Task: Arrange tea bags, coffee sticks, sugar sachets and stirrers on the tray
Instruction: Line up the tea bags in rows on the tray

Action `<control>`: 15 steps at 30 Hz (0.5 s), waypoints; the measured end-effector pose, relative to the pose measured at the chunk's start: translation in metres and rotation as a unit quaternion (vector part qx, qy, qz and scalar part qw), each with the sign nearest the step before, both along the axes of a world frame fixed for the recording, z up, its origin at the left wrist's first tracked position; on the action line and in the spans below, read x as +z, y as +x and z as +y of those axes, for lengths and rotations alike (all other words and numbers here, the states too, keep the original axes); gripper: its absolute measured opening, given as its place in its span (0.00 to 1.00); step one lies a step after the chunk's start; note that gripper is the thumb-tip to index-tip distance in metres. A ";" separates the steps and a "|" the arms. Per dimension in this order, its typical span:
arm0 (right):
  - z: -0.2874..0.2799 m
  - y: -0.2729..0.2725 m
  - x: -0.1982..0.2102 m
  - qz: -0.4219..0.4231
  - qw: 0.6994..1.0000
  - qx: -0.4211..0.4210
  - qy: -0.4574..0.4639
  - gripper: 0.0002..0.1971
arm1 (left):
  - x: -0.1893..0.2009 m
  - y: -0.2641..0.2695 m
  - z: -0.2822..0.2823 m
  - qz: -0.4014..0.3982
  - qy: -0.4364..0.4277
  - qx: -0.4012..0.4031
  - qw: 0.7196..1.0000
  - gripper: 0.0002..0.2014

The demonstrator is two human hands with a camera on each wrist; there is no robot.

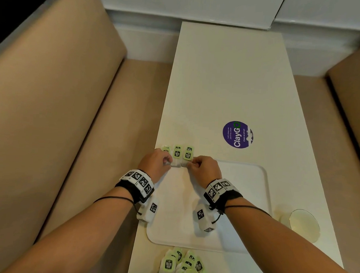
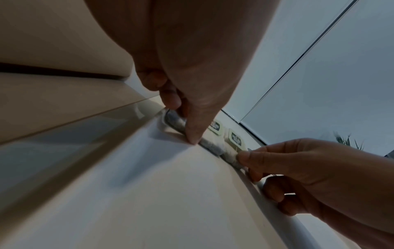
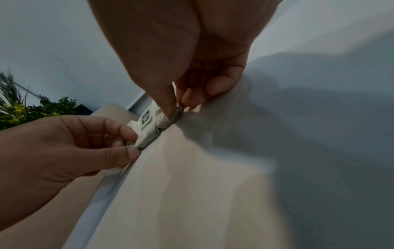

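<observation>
Both hands knuckles-up at tray (image 1: 252, 200) far-left corner: left hand (image 1: 156, 163) pinches one tea bag (image 1: 175, 163), right hand (image 1: 203, 168) pinches next bag (image 1: 184, 164), fingers curled.

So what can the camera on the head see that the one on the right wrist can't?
Only the head view shows the purple sticker, the glass, the loose pile of tea bags near the person and the tray as a whole. Only the right wrist view shows a green plant. Both show the left hand and right hand pinching tea bags at the tray's far edge.
</observation>
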State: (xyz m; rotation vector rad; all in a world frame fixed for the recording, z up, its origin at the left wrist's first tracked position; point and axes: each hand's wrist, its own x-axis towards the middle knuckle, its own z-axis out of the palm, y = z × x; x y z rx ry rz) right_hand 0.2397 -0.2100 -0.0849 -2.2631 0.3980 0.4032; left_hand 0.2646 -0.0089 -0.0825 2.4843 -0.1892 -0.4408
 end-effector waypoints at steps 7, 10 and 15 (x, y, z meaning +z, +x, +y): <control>0.000 0.001 0.004 0.006 1.000 0.004 0.008 0.10 | -0.002 0.001 -0.001 -0.007 0.000 0.008 1.000 0.07; 0.000 -0.002 0.003 -0.004 0.999 -0.013 0.038 0.08 | -0.002 0.001 -0.001 -0.003 -0.005 0.010 1.000 0.08; -0.004 -0.008 -0.004 -0.015 0.998 -0.033 0.059 0.20 | -0.001 -0.002 0.005 -0.001 -0.022 0.012 1.000 0.11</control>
